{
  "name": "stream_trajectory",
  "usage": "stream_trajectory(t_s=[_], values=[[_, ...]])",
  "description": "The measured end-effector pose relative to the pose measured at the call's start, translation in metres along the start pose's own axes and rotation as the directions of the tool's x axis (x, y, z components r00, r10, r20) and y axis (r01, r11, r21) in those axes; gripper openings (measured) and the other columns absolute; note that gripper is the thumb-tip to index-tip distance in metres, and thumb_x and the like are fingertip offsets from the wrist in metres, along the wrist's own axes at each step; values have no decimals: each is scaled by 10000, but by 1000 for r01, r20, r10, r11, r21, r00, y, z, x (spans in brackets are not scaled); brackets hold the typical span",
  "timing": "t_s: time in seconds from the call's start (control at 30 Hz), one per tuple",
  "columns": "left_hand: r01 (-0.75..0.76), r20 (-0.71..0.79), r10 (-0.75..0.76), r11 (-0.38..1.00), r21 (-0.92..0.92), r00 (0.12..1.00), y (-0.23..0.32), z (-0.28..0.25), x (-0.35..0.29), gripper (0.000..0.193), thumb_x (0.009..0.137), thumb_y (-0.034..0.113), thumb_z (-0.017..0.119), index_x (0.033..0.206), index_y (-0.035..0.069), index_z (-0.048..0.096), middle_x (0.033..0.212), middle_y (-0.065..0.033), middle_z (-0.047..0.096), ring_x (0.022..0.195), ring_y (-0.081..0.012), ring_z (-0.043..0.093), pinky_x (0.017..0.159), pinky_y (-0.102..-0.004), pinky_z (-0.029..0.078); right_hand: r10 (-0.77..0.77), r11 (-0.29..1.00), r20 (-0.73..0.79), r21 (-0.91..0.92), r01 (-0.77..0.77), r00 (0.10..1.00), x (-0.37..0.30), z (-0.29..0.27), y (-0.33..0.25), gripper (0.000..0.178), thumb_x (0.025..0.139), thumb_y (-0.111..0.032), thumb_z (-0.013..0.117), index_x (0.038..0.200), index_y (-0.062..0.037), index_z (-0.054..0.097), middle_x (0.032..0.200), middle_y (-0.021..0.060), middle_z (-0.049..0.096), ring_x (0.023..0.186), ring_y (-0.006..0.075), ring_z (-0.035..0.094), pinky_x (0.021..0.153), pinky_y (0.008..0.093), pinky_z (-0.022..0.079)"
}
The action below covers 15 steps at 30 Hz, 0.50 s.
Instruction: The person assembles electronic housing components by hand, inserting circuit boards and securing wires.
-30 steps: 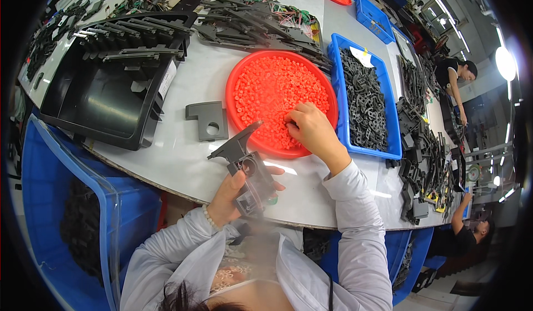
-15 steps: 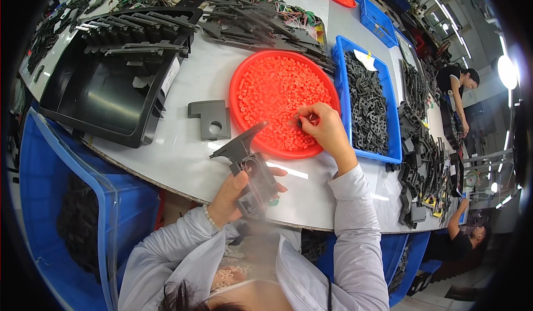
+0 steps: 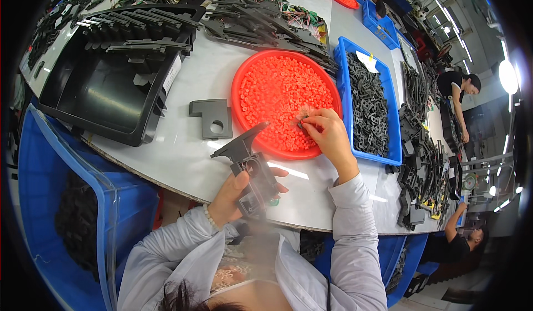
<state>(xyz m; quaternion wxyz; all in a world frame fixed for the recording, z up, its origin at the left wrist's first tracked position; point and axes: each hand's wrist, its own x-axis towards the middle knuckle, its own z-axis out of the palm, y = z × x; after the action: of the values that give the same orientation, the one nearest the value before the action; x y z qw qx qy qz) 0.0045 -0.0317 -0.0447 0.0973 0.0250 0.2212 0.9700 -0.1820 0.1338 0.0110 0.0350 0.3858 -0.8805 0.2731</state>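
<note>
My left hand (image 3: 229, 197) is closed around a dark grey plastic housing (image 3: 259, 184) with a round opening and a long pointed arm. It holds the housing above the table's near edge. Over the right part of a round red tray (image 3: 239, 123), my right hand (image 3: 328, 135) pinches a small dark part (image 3: 302, 123) between thumb and fingertips. Small red plastic rings (image 3: 280, 97) fill that tray. Left of the tray lies a flat grey plastic piece (image 3: 215, 115) with a round hole.
At the left stands a black bin (image 3: 100, 103) with long grey parts across it. A blue crate (image 3: 397, 128) of small black parts adjoins the tray's right side. Long dark parts (image 3: 261, 19) with wires lie behind. Co-workers (image 3: 459, 89) are at the right.
My right hand has shifted slightly right and down over the tray, its fingers still pinched. The left hand keeps the housing in nearly the same place. A far arm now reaches over the back blue crate.
</note>
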Motion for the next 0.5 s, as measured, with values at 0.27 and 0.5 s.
stream_trajectory(t_s=[0.27, 0.5], values=[[0, -5, 0, 1000, 22, 1000, 2, 2, 0, 718, 805, 554, 561, 1328, 115, 338, 1245, -243, 453, 1036, -364, 562, 833, -451, 509, -174, 980, -4, -94, 173, 985, -1, -3, -3, 166, 721, -41, 662, 882, -14, 687, 981, 94, 635, 881, 260, 580, 793, 330, 471], [0, -18, 0, 1000, 11, 1000, 2, 4, 0, 722, 798, 557, 567, 1315, 107, 340, 1236, -241, 463, 1033, -359, 567, 826, -422, 519, -197, 969, -14, -157, 193, 980, 2, 3, -12, 152, 712, -88, 683, 860, -56, 699, 904, 69, 642, 797, 245, 592, 724, 350, 479]])
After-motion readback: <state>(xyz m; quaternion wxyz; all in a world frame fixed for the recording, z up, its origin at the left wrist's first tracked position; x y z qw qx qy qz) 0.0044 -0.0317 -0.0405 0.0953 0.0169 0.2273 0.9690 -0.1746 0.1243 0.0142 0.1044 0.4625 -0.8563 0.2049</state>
